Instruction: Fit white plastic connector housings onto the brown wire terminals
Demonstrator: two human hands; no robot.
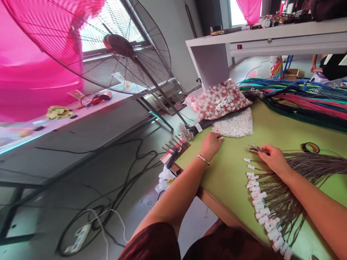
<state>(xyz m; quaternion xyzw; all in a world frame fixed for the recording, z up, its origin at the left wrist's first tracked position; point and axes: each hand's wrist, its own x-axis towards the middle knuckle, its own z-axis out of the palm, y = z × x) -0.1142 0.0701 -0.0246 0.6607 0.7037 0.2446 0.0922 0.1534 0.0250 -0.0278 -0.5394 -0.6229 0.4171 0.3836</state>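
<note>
My left hand (pixel 212 144) is closed at the front edge of a clear bag of small white plastic pieces (pixel 234 124). A small white connector housing (pixel 220 138) shows at its fingertips. My right hand (pixel 272 159) is closed around a bunch of thin brown wires, whose bare metal terminals (pixel 252 148) stick out to the left past the fingers. Below that hand, a slanting row of white connector housings (pixel 260 207) lies on the green tabletop (pixel 225 180), each on the end of a brown wire (pixel 282 195).
Behind the white pieces sits a larger bag of white and orange parts (pixel 219 101). A dark wire bundle with metal ends (pixel 186 133) lies beside it. Black tape (pixel 310 147) and coloured wire bundles (pixel 306 99) are at right. A large fan (pixel 119 45) stands left; cables (pixel 127 177) cross the floor.
</note>
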